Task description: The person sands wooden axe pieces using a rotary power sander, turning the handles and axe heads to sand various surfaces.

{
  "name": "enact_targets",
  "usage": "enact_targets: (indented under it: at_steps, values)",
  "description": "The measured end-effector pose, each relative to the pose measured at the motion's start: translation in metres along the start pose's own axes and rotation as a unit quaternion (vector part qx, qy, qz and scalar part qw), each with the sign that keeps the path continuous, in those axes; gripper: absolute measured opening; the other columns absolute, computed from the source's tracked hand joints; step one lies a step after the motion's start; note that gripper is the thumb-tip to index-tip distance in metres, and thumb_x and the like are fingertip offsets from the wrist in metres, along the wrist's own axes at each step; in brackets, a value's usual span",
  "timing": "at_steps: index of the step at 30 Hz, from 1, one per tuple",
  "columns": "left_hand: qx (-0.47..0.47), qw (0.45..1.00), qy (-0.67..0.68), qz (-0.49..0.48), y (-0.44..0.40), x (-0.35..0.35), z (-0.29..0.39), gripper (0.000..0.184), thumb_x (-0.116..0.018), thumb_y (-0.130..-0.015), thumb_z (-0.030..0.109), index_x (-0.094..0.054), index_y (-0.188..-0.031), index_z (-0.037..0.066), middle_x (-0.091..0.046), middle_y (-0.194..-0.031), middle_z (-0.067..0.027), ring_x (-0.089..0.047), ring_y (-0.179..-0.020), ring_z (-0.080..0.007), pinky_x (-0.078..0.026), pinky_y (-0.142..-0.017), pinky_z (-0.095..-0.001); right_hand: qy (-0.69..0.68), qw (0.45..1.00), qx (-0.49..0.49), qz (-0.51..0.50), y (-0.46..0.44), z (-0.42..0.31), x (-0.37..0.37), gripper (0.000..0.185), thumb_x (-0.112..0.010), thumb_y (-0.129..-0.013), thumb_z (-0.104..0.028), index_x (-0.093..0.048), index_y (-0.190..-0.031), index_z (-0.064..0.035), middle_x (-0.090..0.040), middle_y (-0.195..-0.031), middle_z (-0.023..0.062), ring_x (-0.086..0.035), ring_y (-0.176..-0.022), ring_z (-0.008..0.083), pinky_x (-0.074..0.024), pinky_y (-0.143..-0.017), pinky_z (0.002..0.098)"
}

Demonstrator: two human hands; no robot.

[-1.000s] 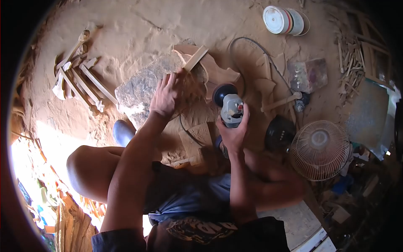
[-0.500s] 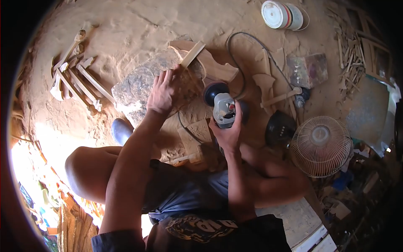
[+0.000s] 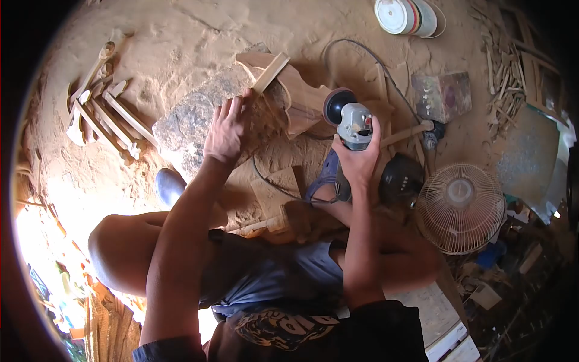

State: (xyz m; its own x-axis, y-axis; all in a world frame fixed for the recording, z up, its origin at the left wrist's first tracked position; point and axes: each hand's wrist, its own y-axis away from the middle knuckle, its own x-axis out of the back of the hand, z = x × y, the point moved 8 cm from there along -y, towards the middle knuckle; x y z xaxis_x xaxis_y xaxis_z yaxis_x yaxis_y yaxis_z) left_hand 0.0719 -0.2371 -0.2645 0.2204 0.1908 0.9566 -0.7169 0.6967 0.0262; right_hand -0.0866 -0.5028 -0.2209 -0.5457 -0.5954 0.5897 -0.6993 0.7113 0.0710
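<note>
My left hand [image 3: 226, 130] is at a large rough block [image 3: 192, 114], its fingertips at the lower end of a narrow wooden strip [image 3: 269, 72]. What the fingers grip, if anything, is hidden. The strip lies across a flat, curved-edge wooden piece [image 3: 304, 96] that rests on the block and reaches past its right side. My right hand [image 3: 359, 158] is wrapped round a grey power sander [image 3: 354, 128]. The sander's round dark disc [image 3: 339, 105] is at the right end of the curved piece; whether they touch is unclear.
Carved wooden legs [image 3: 108, 117] lie at the left. A white bucket [image 3: 405, 17] is at the top right. The black cable [image 3: 380, 60] loops behind the sander. At the right are a fan [image 3: 460, 208], a stained block [image 3: 442, 96] and piled sticks [image 3: 505, 81].
The sander in my right hand moved slightly left, then right and up to the curved piece's right end. My left hand stays at the block and strip. The whole view has shifted a little.
</note>
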Motion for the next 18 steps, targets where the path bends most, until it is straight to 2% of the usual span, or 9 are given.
enact_targets:
  at_steps: [2,5,6,9,10,13,15,17,18]
  values:
    - [0.001,1.0,-0.001,-0.004,0.0,0.001,0.001,0.075,-0.06,-0.098,0.017,-0.033,-0.167,0.002,-0.054,-0.137,-0.0177,-0.055,-0.127,-0.0357,-0.048,-0.106,-0.0489,0.025,1.0,-0.006,-0.002,-0.011,0.002,0.004,0.094,-0.093,-0.073,-0.007,-0.046,-0.154,-0.0002,-0.066,-0.13,0.0157,-0.067,-0.115,0.0223,-0.0556,-0.1,0.0375]
    - [-0.03,0.997,0.0,0.065,-0.002,0.02,0.012,0.068,-0.058,-0.095,0.004,-0.039,-0.16,-0.006,-0.057,-0.12,-0.0172,-0.06,-0.111,-0.0327,-0.051,-0.099,-0.0448,0.042,0.999,0.027,0.017,-0.026,-0.005,0.006,0.095,-0.094,-0.071,-0.017,-0.049,-0.153,-0.0029,-0.072,-0.129,0.0224,-0.074,-0.114,0.0296,-0.0585,-0.099,0.044]
    - [-0.028,0.998,-0.003,0.063,-0.001,0.02,0.012,0.068,-0.059,-0.095,0.004,-0.039,-0.16,-0.006,-0.057,-0.12,-0.017,-0.06,-0.111,-0.0326,-0.051,-0.099,-0.0448,0.035,0.999,0.006,0.011,-0.032,-0.006,0.006,0.095,-0.095,-0.071,-0.017,-0.049,-0.153,-0.0024,-0.072,-0.129,0.0224,-0.074,-0.113,0.0301,-0.0588,-0.097,0.0438]
    - [-0.027,0.998,-0.014,0.059,-0.003,0.018,0.01,0.068,-0.059,-0.095,0.004,-0.04,-0.16,-0.006,-0.057,-0.119,-0.0166,-0.06,-0.111,-0.0323,-0.051,-0.099,-0.0449,0.03,0.999,0.027,0.017,-0.054,-0.004,0.006,0.096,-0.095,-0.071,-0.017,-0.048,-0.154,-0.0021,-0.071,-0.13,0.0226,-0.073,-0.114,0.0301,-0.0578,-0.099,0.0431]
    - [-0.027,0.998,-0.017,0.058,-0.003,0.018,0.01,0.068,-0.059,-0.095,0.004,-0.04,-0.16,-0.006,-0.057,-0.119,-0.0165,-0.06,-0.111,-0.0322,-0.05,-0.1,-0.045,-0.009,1.0,0.002,0.008,-0.062,0.003,0.004,0.098,-0.096,-0.071,-0.018,-0.047,-0.154,-0.0012,-0.07,-0.13,0.0216,-0.072,-0.114,0.0299,-0.0564,-0.101,0.0423]
    - [-0.028,0.998,-0.018,0.053,-0.001,0.017,0.01,0.068,-0.059,-0.096,0.005,-0.04,-0.16,-0.005,-0.057,-0.119,-0.0165,-0.06,-0.112,-0.0319,-0.05,-0.1,-0.0447,-0.013,1.0,-0.022,-0.001,-0.059,-0.001,0.005,0.097,-0.095,-0.073,-0.017,-0.046,-0.155,-0.0007,-0.068,-0.132,0.0211,-0.07,-0.116,0.0304,-0.0551,-0.102,0.0421]
    - [-0.029,0.998,-0.016,0.055,-0.003,0.018,0.009,0.068,-0.059,-0.096,0.005,-0.039,-0.16,-0.005,-0.057,-0.12,-0.0166,-0.06,-0.112,-0.0319,-0.05,-0.1,-0.0445,-0.011,1.0,-0.003,-0.023,-0.036,-0.006,0.0,0.096,-0.092,-0.076,-0.008,-0.041,-0.157,0.0012,-0.065,-0.131,0.0182,-0.07,-0.107,0.0236,-0.0592,-0.092,0.037]
    - [-0.028,0.998,-0.014,0.057,-0.002,0.019,0.01,0.068,-0.059,-0.097,0.006,-0.039,-0.161,-0.005,-0.057,-0.12,-0.0167,-0.06,-0.113,-0.0319,-0.05,-0.101,-0.0442,-0.04,0.998,-0.014,-0.047,0.004,-0.029,-0.007,0.097,-0.091,-0.076,-0.005,-0.04,-0.158,0.0016,-0.062,-0.135,0.0174,-0.067,-0.114,0.0225,-0.0578,-0.098,0.0369]
    - [-0.025,0.998,-0.017,0.057,-0.003,0.018,0.009,0.068,-0.059,-0.097,0.007,-0.039,-0.161,-0.005,-0.057,-0.12,-0.0167,-0.06,-0.113,-0.032,-0.05,-0.101,-0.0443,-0.043,0.997,0.0,-0.06,0.023,-0.029,-0.013,0.097,-0.091,-0.075,-0.007,-0.042,-0.159,0.0,-0.06,-0.14,0.0175,-0.064,-0.122,0.0239,-0.0534,-0.106,0.038]
